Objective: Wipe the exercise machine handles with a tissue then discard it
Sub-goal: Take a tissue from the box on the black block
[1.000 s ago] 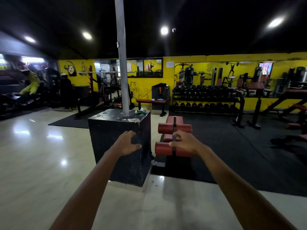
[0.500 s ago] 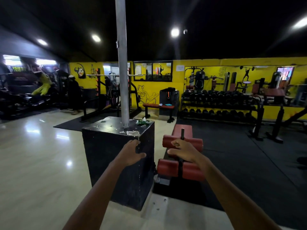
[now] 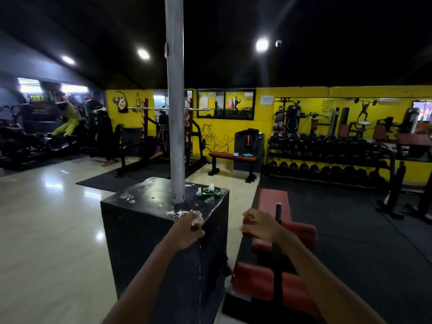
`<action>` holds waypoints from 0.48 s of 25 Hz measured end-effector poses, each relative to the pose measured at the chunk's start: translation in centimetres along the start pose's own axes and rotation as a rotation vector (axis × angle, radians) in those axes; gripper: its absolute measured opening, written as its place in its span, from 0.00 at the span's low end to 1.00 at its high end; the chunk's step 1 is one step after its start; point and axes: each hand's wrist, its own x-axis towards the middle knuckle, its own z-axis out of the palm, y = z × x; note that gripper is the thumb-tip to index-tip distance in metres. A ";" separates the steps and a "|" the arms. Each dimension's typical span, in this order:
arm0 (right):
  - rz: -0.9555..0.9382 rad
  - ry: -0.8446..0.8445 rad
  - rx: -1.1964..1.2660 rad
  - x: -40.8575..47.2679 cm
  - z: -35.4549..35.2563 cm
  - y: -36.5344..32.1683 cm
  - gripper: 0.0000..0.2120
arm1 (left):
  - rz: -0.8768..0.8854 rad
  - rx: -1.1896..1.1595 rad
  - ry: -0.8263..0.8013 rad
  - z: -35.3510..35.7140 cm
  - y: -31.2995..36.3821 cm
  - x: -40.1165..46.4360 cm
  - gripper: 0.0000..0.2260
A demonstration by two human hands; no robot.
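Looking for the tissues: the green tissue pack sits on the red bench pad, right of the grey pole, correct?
Not quite. The head view shows the green tissue pack on top of the black block, right of the grey pole. The red bench pad lies further right.

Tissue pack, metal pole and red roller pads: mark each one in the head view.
tissue pack (image 3: 208, 191), head view, on its green wrapper atop the black block.
metal pole (image 3: 174, 108), head view, mid-shaft above the block.
red roller pads (image 3: 300, 230), head view, on the upper right pad.
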 end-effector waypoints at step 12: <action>-0.031 0.002 0.018 26.2 0.5 5.0 0.23 | -0.023 -0.037 -0.057 2.4 -7.9 24.4 0.16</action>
